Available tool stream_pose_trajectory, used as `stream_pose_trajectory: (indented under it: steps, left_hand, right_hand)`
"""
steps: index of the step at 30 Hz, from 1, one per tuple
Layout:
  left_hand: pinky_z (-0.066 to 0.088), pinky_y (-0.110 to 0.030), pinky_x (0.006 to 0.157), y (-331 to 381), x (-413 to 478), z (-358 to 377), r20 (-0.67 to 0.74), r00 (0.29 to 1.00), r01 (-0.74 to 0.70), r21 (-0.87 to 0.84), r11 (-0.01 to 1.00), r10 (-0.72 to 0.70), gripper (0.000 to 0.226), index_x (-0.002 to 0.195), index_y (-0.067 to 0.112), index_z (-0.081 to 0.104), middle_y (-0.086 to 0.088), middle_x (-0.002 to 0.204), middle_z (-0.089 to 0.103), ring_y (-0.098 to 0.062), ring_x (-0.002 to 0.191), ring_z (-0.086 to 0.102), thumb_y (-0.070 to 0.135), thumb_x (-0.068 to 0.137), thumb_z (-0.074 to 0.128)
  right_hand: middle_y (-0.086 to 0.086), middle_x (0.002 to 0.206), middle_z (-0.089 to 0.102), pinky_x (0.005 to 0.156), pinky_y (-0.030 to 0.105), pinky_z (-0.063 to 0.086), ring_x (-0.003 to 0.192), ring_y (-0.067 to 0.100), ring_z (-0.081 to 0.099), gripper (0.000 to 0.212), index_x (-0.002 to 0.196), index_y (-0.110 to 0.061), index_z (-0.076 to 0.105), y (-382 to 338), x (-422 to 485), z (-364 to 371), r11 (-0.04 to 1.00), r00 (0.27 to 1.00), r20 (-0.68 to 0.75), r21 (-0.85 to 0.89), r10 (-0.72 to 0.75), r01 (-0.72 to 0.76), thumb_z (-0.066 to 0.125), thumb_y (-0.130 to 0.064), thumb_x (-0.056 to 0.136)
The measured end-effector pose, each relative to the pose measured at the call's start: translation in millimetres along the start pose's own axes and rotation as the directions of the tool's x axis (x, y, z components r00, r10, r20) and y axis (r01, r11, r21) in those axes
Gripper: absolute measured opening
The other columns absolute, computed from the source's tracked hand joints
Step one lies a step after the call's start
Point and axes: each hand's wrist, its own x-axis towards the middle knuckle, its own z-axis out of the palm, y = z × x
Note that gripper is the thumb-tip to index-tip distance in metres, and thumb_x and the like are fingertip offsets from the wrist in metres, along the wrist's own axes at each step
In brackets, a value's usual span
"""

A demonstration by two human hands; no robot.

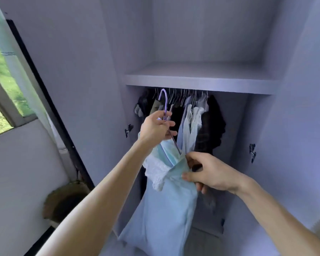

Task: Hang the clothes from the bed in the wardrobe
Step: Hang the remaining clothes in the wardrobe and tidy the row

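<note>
A: So, where does everything stand?

B: Biggest first. The wardrobe is open, and the hung clothes crowd the rail under its shelf. The pale blue garment hangs in front of that opening, below the rail and not yet on it. It is draped from a purple hanger.

A: How will it handle?

B: I'd judge it light and limp. The cloth folds and sags under its own weight, so it offers no support of its own and could slide off a sloping hanger arm. The white lace trim at the neckline looks delicate, so I wouldn't tug there. The hanger looks thin and stiff, which makes it the part to carry by, at the neck just under the hook.

A: And the hands?

B: The left hand is raised with the arm stretched forward. Its fingers curl round the hanger's neck, and the hook stands free above them, tilted. The right hand sits lower and to the right, palm down. Its thumb and fingers pinch the blue cloth near where the hanger's arm goes into it.

A: Is the shoulder seated on the hanger?

B: Can't tell; the fabric hides that end.
</note>
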Motion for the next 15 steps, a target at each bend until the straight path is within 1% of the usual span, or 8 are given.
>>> stream_pose_trajectory:
  steps: [2, 3, 5, 6, 8, 10, 13, 15]
  left_hand:
    - [0.058, -0.037, 0.081, -7.2, 15.6, 11.1, 0.053, 0.998, -0.027, 0.152, 0.988, 0.02, 0.033, 0.129, 0.031, 0.057, -0.001, 0.11, 0.073, -0.021, 0.088, 0.073, 0.02, 0.097, 0.057]
    - [0.055, -0.036, 0.081, -12.3, 19.7, 15.9, 0.067, 0.997, -0.037, 0.207, 0.978, 0.024, 0.038, 0.134, 0.035, 0.053, 0.004, 0.112, 0.072, -0.018, 0.093, 0.07, 0.031, 0.096, 0.059]
    - [0.048, -0.025, 0.082, -30.1, 25.1, 26.4, 0.101, 0.995, -0.049, 0.268, 0.962, 0.022, 0.051, 0.143, 0.037, 0.043, 0.008, 0.124, 0.064, -0.013, 0.108, 0.061, 0.046, 0.095, 0.058]
    - [0.046, -0.024, 0.087, -42.4, 25.5, 32.2, 0.121, 0.993, -0.045, 0.271, 0.961, 0.012, 0.057, 0.147, 0.036, 0.039, 0.007, 0.131, 0.059, -0.013, 0.117, 0.057, 0.05, 0.095, 0.057]
    - [0.041, -0.027, 0.099, -64.2, 28.1, 42.6, 0.163, 0.987, -0.049, 0.274, 0.961, 0.003, 0.064, 0.151, 0.034, 0.034, 0.003, 0.144, 0.049, -0.017, 0.131, 0.049, 0.053, 0.094, 0.057]
    - [0.036, -0.029, 0.104, -77.0, 37.3, 50.2, 0.206, 0.979, -0.067, 0.352, 0.933, -0.007, 0.067, 0.153, 0.032, 0.03, 0.001, 0.152, 0.041, -0.018, 0.139, 0.04, 0.053, 0.095, 0.055]
    - [0.029, -0.038, 0.116, -79.2, 56.7, 50.9, 0.249, 0.968, -0.163, 0.532, 0.831, 0.031, 0.067, 0.155, 0.029, 0.026, -0.001, 0.158, 0.031, -0.022, 0.146, 0.028, 0.052, 0.097, 0.051]
    - [0.022, -0.042, 0.12, -78.0, 72.6, 47.5, 0.278, 0.956, -0.253, 0.61, 0.751, 0.096, 0.068, 0.156, 0.026, 0.025, -0.003, 0.161, 0.025, -0.027, 0.149, 0.018, 0.049, 0.098, 0.05]
  right_hand:
    - [-0.003, 0.097, 0.065, 0.049, 0.024, 0.049, 0.058, 0.015, 0.061, 0.016, 0.105, -0.014, 0.061, 6.6, 1.3, -11.1, 0.999, 0.999, -0.038, 0.04, 0.009, -0.008, 0.071, -0.016, 0.092]
    - [-0.002, 0.096, 0.065, 0.048, 0.023, 0.049, 0.057, 0.014, 0.06, 0.015, 0.105, -0.013, 0.062, 10.1, 1.9, -16.9, 0.999, 0.998, -0.056, 0.039, 0.011, -0.009, 0.07, -0.015, 0.092]
    - [0.001, 0.096, 0.066, 0.049, 0.023, 0.048, 0.056, 0.013, 0.058, 0.013, 0.104, -0.013, 0.062, 20.8, 4.2, -29.3, 0.999, 0.996, -0.08, 0.02, 0.027, -0.026, 0.069, -0.015, 0.093]
    - [0.005, 0.097, 0.066, 0.049, 0.024, 0.048, 0.056, 0.013, 0.058, 0.013, 0.104, -0.012, 0.062, 27.1, 4.3, -34.3, 0.999, 0.996, -0.084, 0.011, 0.042, -0.041, 0.068, -0.015, 0.093]
    - [0.01, 0.099, 0.066, 0.049, 0.026, 0.048, 0.055, 0.012, 0.057, 0.014, 0.106, -0.01, 0.062, 39.5, 5.5, -42.2, 0.997, 0.992, -0.103, 0.007, 0.071, -0.071, 0.067, -0.014, 0.094]
    - [0.008, 0.098, 0.065, 0.049, 0.025, 0.048, 0.054, 0.012, 0.056, 0.013, 0.106, -0.009, 0.062, 48.4, 5.9, -44.9, 0.994, 0.985, -0.134, 0.037, 0.11, -0.106, 0.067, -0.013, 0.094]
    - [0.009, 0.1, 0.065, 0.051, 0.024, 0.047, 0.054, 0.013, 0.056, 0.011, 0.103, -0.01, 0.061, 59.1, 7.2, -44.2, 0.984, 0.97, -0.183, 0.097, 0.163, -0.147, 0.066, -0.012, 0.094]
    - [0.012, 0.102, 0.065, 0.051, 0.023, 0.047, 0.055, 0.012, 0.057, 0.01, 0.103, -0.009, 0.061, 67.5, 6.5, -41.8, 0.976, 0.952, -0.229, 0.126, 0.204, -0.178, 0.066, -0.012, 0.094]
